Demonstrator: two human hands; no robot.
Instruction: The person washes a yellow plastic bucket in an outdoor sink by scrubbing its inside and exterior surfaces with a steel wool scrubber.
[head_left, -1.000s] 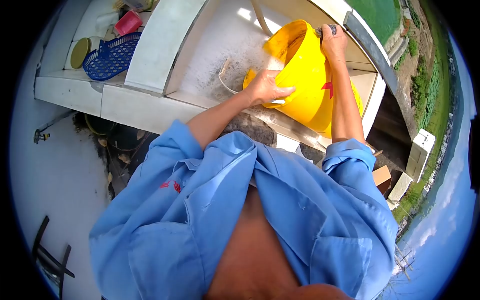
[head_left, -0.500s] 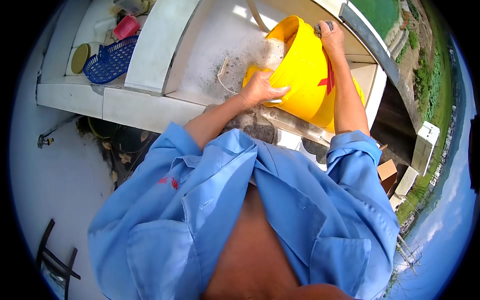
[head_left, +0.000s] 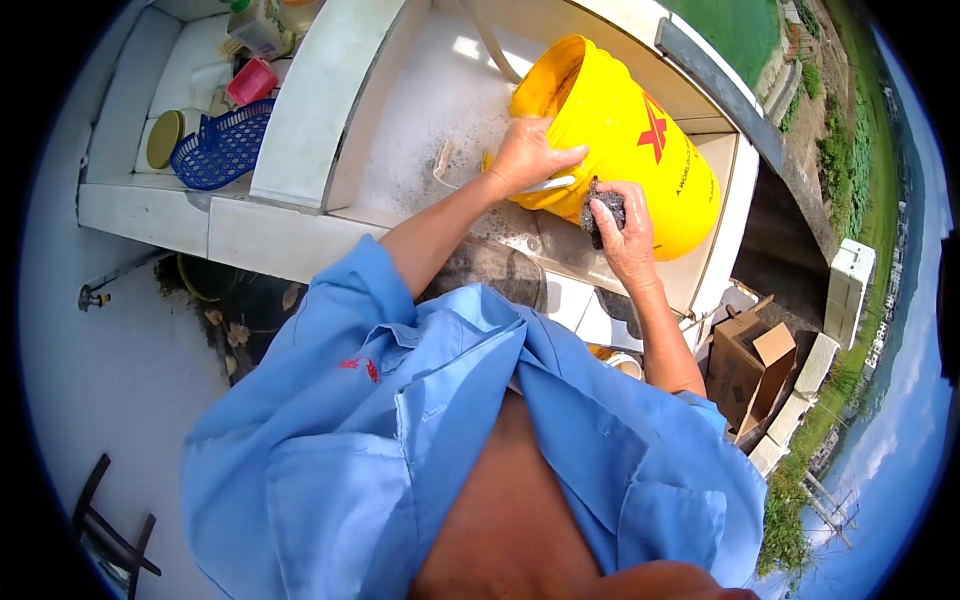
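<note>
A yellow bucket (head_left: 640, 120) with a red X mark lies tilted on its side in the tiled basin (head_left: 345, 170), its mouth facing up and left. My left hand (head_left: 532, 158) is closed on the bucket's rim, close to the white handle grip. In my right hand (head_left: 627, 232) is a dark grey scouring pad (head_left: 603, 208), pressed against the bucket's outer side near the front. White suds (head_left: 410, 120) cover the basin floor left of the bucket. The inside of the bucket is mostly hidden.
Left of the basin, a tiled compartment holds a blue plastic basket (head_left: 220, 145), a pink container (head_left: 252, 82) and a jar with a gold lid (head_left: 165, 138). A hose (head_left: 490, 42) hangs into the suds. At right stands a cardboard box (head_left: 742, 360) below the ledge.
My right hand has brought the scouring pad from the bucket's far side to its near side. The bucket has rolled, so its red X and lettering now show. My left hand stays at the rim.
</note>
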